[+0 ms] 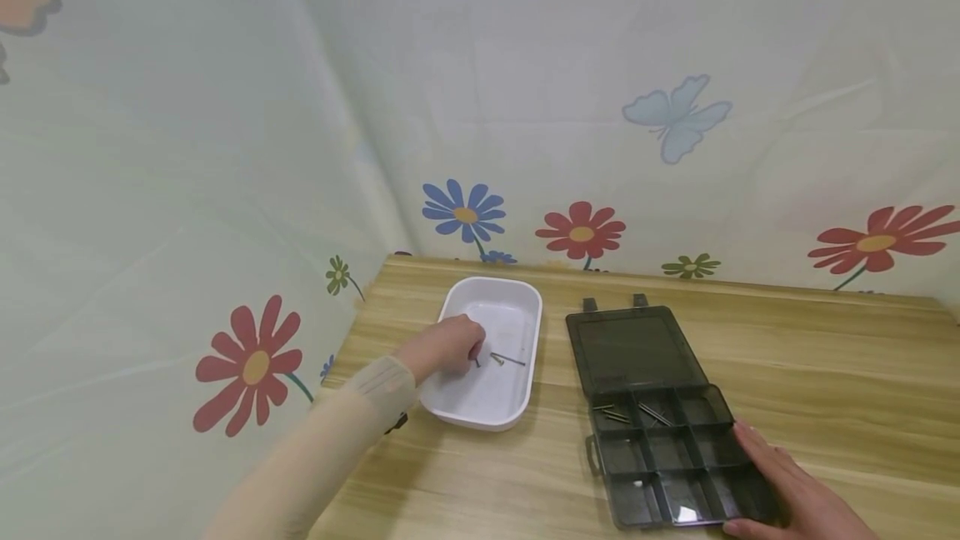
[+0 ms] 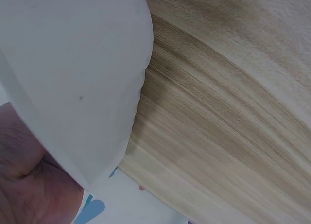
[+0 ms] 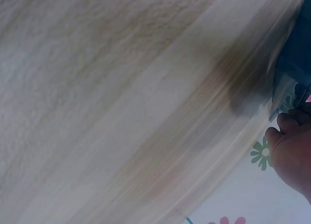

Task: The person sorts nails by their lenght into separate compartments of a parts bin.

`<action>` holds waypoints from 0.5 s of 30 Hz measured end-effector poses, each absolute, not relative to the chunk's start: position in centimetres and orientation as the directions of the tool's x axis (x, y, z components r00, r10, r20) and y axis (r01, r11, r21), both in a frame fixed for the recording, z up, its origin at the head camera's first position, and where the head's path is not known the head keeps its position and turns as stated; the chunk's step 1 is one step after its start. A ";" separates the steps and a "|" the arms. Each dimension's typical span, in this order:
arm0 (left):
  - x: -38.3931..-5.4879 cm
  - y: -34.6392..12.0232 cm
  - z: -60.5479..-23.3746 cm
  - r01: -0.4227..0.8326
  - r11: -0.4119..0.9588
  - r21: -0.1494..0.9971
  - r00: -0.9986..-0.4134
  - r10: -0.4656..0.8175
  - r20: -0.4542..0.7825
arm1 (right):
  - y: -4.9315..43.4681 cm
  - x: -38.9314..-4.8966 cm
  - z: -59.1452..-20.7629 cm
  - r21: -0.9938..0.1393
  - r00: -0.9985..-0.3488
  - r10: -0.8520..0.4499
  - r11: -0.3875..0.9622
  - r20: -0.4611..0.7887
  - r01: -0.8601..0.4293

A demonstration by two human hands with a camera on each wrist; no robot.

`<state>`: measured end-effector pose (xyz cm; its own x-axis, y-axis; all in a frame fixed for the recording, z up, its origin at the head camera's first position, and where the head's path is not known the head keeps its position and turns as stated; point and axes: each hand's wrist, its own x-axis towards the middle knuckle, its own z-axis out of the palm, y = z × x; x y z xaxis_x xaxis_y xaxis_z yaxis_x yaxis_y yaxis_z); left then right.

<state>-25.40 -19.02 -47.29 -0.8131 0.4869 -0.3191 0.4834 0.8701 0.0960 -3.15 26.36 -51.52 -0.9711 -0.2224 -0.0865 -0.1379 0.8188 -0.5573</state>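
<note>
My left hand (image 1: 452, 345) is down inside a white plastic tray (image 1: 531, 386), fingers curled, pinching a small screw (image 1: 477, 362) whose end shows below the fingertips. Beside it in the tray lie a brass-coloured screw (image 1: 497, 359) and a longer thin one (image 1: 512, 359). In the left wrist view the tray's wall (image 2: 82, 78) hides the fingertips. My right hand (image 1: 802, 490) grips the near right corner of a dark compartment box (image 1: 656, 474), thumb at its front edge and fingers along its side. Several screws (image 1: 617, 417) lie in the box's back left and back middle compartments.
The box's see-through lid (image 1: 633, 348) lies folded back behind it, its two latches toward the wall. Tray and box stand apart on a wood-grain table (image 1: 510, 473). A pale curtain (image 1: 525, 107) with flowers and a butterfly hangs behind and at left.
</note>
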 end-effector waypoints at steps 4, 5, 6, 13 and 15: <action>-25.3 -19.0 -47.2 0.472 0.877 0.092 -0.820 0.475 -0.318 | 26.4 -3.1 -51.6 -0.514 -0.974 -0.221 0.841 -0.043 -0.168; -25.3 -19.0 -47.0 0.468 0.879 0.095 -0.824 0.472 -0.314 | 26.4 -3.1 -51.7 -0.526 -0.973 -0.224 0.835 -0.051 -0.165; -25.4 -19.1 -46.9 0.465 0.879 0.101 -0.827 0.472 -0.305 | 26.4 -3.1 -51.6 -0.547 -0.972 -0.226 0.823 -0.065 -0.154; -25.6 -18.0 -44.7 0.496 0.851 0.174 -0.816 0.525 -0.241 | 26.3 -3.4 -51.4 -0.574 -0.967 -0.231 0.809 -0.108 -0.129; -25.5 -17.1 -43.8 0.515 0.832 0.203 -0.801 0.552 -0.231 | 26.4 -3.5 -51.4 -0.568 -0.966 -0.235 0.812 -0.106 -0.136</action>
<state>-25.52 -17.13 -43.83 -0.8008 0.5525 -0.2313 0.5155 0.8324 0.2035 -3.52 26.39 -51.38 -0.9662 -0.2353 -0.1057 -0.1356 0.8118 -0.5679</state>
